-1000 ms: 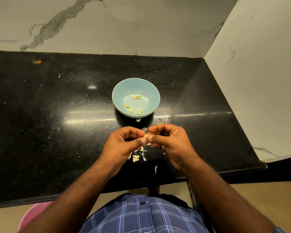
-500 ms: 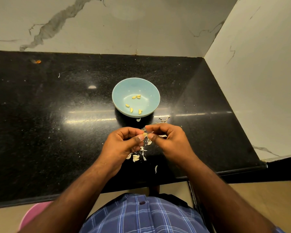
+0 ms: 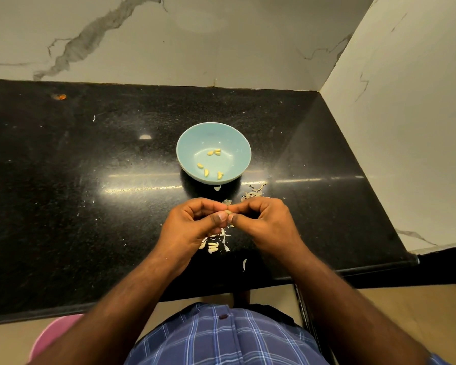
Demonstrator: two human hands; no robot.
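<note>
My left hand [image 3: 192, 227] and my right hand [image 3: 269, 225] meet fingertip to fingertip above the black counter [image 3: 90, 193]. Together they pinch one small pale garlic clove [image 3: 228, 212] between thumbs and forefingers. Just beyond the hands stands a light blue bowl [image 3: 229, 138] holding several peeled yellowish cloves [image 3: 207, 172]. Under and between my hands lies a small heap of unpeeled white cloves and skins [image 3: 215, 245], partly hidden by the left hand.
Papery skin scraps [image 3: 254, 192] lie right of the bowl's base, and one sliver [image 3: 244, 264] near the counter's front edge. Marble walls [image 3: 406, 127] close the back and right. A pink object [image 3: 53, 335] sits low at the left, below the counter.
Both hands stayed in place over the heap; the fingertips shifted slightly round the clove, with the right hand's fingers turning a little.
</note>
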